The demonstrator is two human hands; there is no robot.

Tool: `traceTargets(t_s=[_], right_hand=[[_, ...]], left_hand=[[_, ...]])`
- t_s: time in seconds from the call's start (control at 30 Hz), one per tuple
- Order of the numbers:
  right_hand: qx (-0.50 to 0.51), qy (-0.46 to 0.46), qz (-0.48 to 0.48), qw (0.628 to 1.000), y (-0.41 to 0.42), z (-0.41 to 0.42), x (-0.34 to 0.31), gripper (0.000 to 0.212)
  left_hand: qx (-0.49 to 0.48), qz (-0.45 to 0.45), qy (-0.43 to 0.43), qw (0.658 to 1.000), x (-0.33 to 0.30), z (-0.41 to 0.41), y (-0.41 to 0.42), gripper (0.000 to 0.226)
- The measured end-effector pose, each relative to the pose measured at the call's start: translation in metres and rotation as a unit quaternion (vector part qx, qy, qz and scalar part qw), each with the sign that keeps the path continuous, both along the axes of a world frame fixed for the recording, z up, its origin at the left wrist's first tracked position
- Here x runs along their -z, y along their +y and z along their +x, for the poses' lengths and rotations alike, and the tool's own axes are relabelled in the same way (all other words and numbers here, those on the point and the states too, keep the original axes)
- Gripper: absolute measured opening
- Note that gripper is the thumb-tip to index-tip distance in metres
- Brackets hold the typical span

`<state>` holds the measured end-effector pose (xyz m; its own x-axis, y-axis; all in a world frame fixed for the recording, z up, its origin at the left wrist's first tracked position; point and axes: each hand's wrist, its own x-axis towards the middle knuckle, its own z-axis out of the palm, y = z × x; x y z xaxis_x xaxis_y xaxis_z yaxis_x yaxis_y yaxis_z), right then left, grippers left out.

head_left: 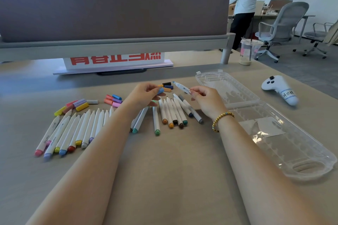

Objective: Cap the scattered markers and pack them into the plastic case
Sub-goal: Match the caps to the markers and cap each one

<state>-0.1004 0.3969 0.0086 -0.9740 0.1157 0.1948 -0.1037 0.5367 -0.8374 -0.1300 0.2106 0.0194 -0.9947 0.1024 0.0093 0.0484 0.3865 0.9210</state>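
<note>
Head view showed the right hand (pixel 204 97) pinching a white-barrelled marker with a blue tip (pixel 181 87) near its back end, its long axis running up and to the left so the bare tip pointed towards the left hand (pixel 146 95). The left hand's grip was closed on a small blue plastic cap (pixel 160 91), held between thumb and fingertips just beside and slightly below the marker's tip. Cap and tip stood near each other but apart, so the coming move, as I judged it, turned on bringing the cap's mouth in line with that slanted barrel; the left hand was the nearer one to close the gap.

Which way the cap's open end faced could not be made out, since fingers covered most of it. The left forearm hid the middle of the row of uncapped white markers (pixel 76 129) on the grey-beige desk (pixel 164 170). Loose coloured caps (pixel 78 105) lay beyond them. The clear plastic case (pixel 274 133) lay open to the right, with no markers in it.
</note>
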Motion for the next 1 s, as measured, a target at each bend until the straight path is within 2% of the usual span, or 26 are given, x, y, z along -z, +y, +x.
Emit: traceTargets(t_s=[0.17, 0.33, 0.47, 0.63, 0.8, 1.0], right_hand=[[0.0, 0.001, 0.0, 1.0, 0.0, -0.001, 0.001, 0.028], [0.0, 0.001, -0.003, 1.0, -0.001, -0.001, 0.001, 0.027], [-0.018, -0.007, 0.006, 1.0, -0.002, 0.0, 0.001, 0.025], [-0.038, -0.018, 0.037, 0.998, -0.007, 0.0, 0.003, 0.02], [-0.043, -0.013, 0.052, 0.998, -0.009, 0.003, 0.002, 0.022], [-0.048, -0.007, 0.052, 0.997, -0.01, 0.004, 0.0, 0.023]], left_hand=[[0.015, 0.024, 0.003, 1.0, 0.003, 0.0, -0.001, 0.029], [0.001, 0.003, -0.001, 1.0, 0.002, -0.001, 0.004, 0.013], [-0.06, 0.097, -0.017, 0.993, 0.004, -0.003, 0.0, 0.017], [-0.113, 0.133, -0.002, 0.985, 0.007, -0.003, -0.006, 0.022], [-0.096, 0.163, -0.025, 0.982, 0.007, -0.001, -0.001, 0.012], [-0.079, 0.148, -0.025, 0.985, 0.007, 0.0, 0.006, 0.022]])
